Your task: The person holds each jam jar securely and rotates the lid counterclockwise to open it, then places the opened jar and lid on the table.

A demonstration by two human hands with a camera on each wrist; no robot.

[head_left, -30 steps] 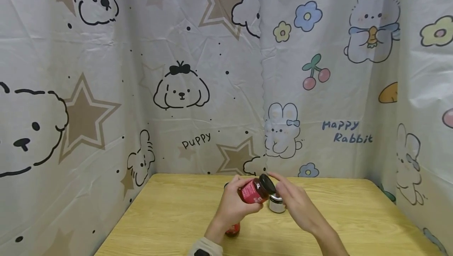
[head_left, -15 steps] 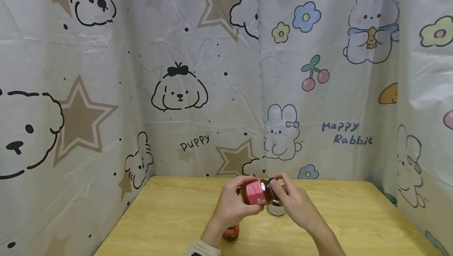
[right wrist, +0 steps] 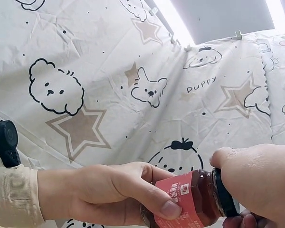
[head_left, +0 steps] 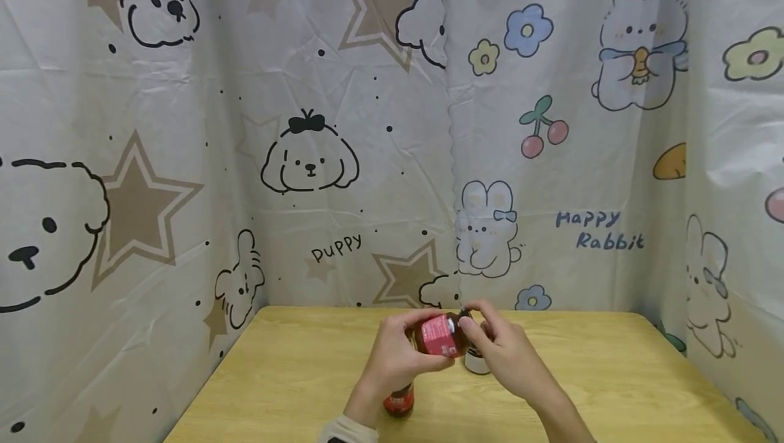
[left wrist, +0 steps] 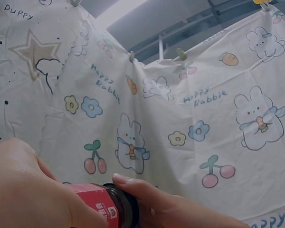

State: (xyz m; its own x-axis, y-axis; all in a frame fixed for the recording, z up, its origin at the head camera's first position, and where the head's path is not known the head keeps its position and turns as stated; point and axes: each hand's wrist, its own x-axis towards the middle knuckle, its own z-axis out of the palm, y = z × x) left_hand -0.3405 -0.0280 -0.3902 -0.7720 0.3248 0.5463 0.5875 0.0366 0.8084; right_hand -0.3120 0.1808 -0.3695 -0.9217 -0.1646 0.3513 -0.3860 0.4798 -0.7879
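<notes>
A jar [head_left: 439, 335] of dark red contents with a pink-red label is held tilted on its side above the table. My left hand [head_left: 388, 354] grips its body, thumb across the label [right wrist: 173, 197] in the right wrist view. The black lid [right wrist: 225, 194] is on the jar's mouth. Around that lid curl the fingers and thumb of my right hand [head_left: 511, 358]; part of them is hidden. Below the left hand a second jar [head_left: 399, 403], dark with a red label, stands on the table, its top hidden. A pale-labelled jar [head_left: 476, 363] stands behind the right hand, partly covered.
The wood-grain table [head_left: 294, 375] spreads under both hands. Printed curtains [head_left: 392, 177] with puppies, stars and rabbits surround it at the back and sides. A dark device [right wrist: 4, 140] sits on the left wrist over the sleeve.
The right hand has gone from straighter fingers beside the lid to gripping it. The jar has tipped closer to horizontal and shifted slightly left in the last half second.
</notes>
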